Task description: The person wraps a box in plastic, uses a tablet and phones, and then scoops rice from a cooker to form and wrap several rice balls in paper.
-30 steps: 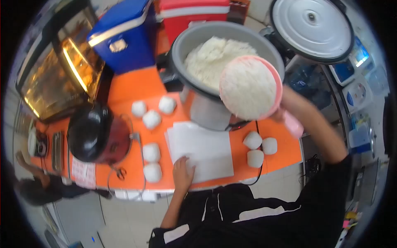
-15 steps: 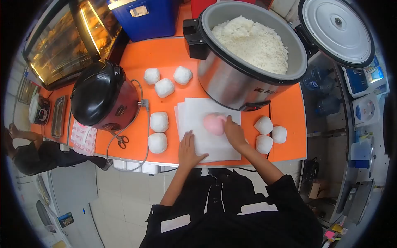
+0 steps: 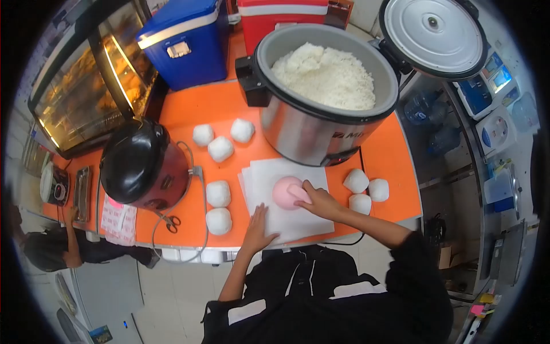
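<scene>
A pink round scoop point(image 3: 283, 193) with a handle rests on a stack of white paper sheets point(image 3: 292, 225) at the table's front. My right hand point(image 3: 318, 202) is closed around its handle. What lies beneath the scoop is hidden. My left hand point(image 3: 259, 230) lies flat, fingers stretched, on the left front part of the paper. Several white paper-wrapped bundles sit around the stack, among them a bundle point(image 3: 218, 221) left of my left hand and another point(image 3: 360, 204) just past my right wrist.
A large rice cooker point(image 3: 298, 133), its lid point(image 3: 433, 31) raised, holds cooked rice point(image 3: 326, 77) behind the paper. On the left stand a smaller cooker point(image 3: 143, 166), scissors point(image 3: 172, 223) and a looped cable. Two cool boxes, blue point(image 3: 186, 51) and red point(image 3: 281, 16), stand behind. Another person point(image 3: 54, 249) is at far left.
The view has tilted, so the table sits lower. The pink scoop is now sharp rather than blurred, its handle turned toward the front right. My left hand stays flat on the paper.
</scene>
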Tool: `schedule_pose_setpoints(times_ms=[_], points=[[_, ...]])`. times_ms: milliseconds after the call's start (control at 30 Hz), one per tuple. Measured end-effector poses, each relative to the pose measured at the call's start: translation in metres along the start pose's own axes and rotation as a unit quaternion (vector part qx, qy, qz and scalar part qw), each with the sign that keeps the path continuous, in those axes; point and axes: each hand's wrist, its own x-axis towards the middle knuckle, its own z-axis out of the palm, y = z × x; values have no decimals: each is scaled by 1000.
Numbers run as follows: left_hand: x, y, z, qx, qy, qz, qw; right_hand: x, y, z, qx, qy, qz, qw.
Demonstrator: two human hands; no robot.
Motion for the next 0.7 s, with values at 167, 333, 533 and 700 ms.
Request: schedule_pose_setpoints(times_ms=[167, 333, 533, 700], points=[[-2, -30, -16, -110, -53, 89, 989, -30, -105, -209, 20, 225, -154, 962], [0, -30, -12, -81, 13, 111, 990, 84, -45, -300, -343, 166, -107, 918], [6, -23, -12, -63, 46, 109, 991, 52, -98, -186, -355, 426, -307, 774], [14, -2, -26, -98, 107, 54, 988, -22, -37, 45, -137, 123, -282, 942]])
